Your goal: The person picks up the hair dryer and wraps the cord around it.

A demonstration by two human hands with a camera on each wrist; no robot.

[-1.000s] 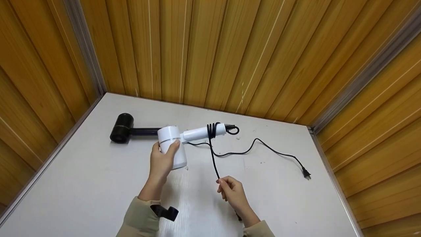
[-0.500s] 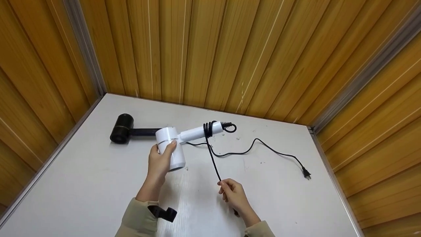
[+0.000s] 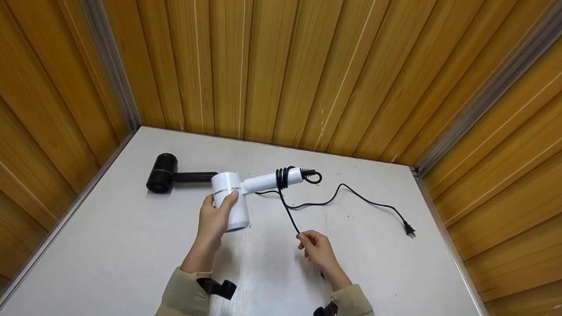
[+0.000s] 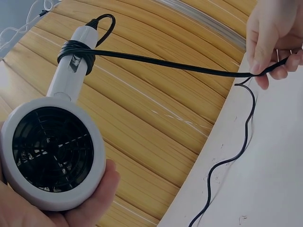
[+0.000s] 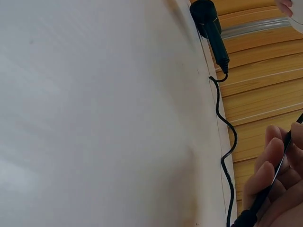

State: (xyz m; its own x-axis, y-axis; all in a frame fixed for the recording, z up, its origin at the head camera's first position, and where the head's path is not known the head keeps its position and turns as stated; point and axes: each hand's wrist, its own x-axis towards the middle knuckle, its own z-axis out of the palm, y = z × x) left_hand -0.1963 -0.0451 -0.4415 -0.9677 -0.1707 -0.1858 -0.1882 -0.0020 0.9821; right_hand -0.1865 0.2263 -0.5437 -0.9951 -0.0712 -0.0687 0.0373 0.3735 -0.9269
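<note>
Fingers (image 4: 108, 190) round glossy dryer (image 3: 228, 181), coiled cord (image 3: 282, 178)

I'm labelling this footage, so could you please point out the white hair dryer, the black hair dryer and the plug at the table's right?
White hair dryer (image 3: 238, 211), head view, on its barrel.
Black hair dryer (image 3: 163, 173), head view, on its barrel.
Plug (image 3: 408, 228), head view, on its body.

The right hand (image 5: 289, 201) pinches a black cord (image 5: 261, 199) with a thicker end (image 5: 245, 218). Far left, a dark hair dryer (image 5: 216, 41) lies by the far edge of the white table (image 5: 94, 118), its wavy lead (image 5: 218, 105) trailing rightward, a wood-grain wall (image 5: 265, 97) beyond. The left hand (image 5: 285, 6) touches a white, rounded thing (image 5: 297, 18), partly seen.
</note>
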